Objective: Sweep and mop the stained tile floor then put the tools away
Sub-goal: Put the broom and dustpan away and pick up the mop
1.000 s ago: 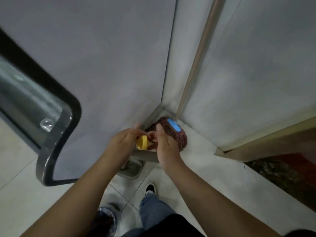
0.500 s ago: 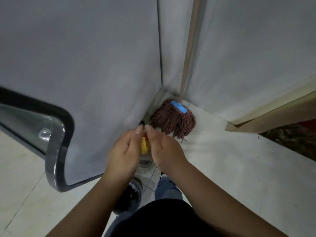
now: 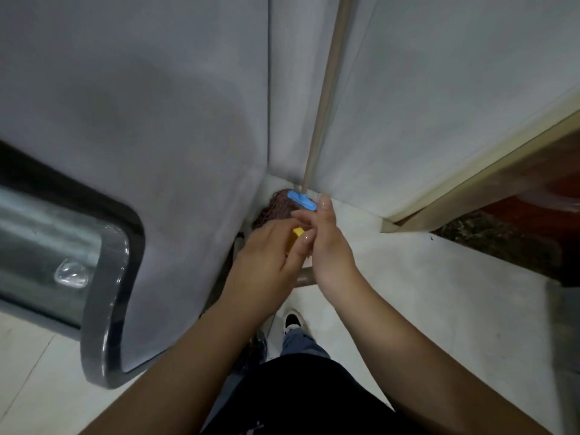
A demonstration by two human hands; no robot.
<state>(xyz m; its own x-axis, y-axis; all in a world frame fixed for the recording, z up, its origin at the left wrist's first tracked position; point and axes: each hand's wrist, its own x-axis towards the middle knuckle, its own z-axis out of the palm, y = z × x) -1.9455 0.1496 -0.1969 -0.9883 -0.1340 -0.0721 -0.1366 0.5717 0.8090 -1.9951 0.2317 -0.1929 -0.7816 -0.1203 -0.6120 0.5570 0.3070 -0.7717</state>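
Observation:
A mop leans upright in the wall corner, its brown string head (image 3: 273, 210) on the floor tiles under a blue clamp (image 3: 301, 200) and a tan pole (image 3: 326, 89). Just in front of it, my left hand (image 3: 266, 265) and my right hand (image 3: 328, 249) meet around a small yellow handle cap (image 3: 297, 236). The left hand's fingers curl round the cap. The right hand pinches it from the other side, with its index finger pointing up. A grey tube (image 3: 306, 280) shows below the hands; the part nearer the cap is hidden.
A grey panel (image 3: 157, 136) stands close on the left, with a dark curved metal frame (image 3: 103, 309) at its lower edge. A wooden door frame (image 3: 470, 183) and a dark mat (image 3: 502, 243) lie to the right. My shoe (image 3: 293, 320) stands on pale tiles (image 3: 423, 293).
Both hands stay joined on the yellow cap and now overlap the mop head. The right index finger has lifted straight. The view has tilted and shifted slightly.

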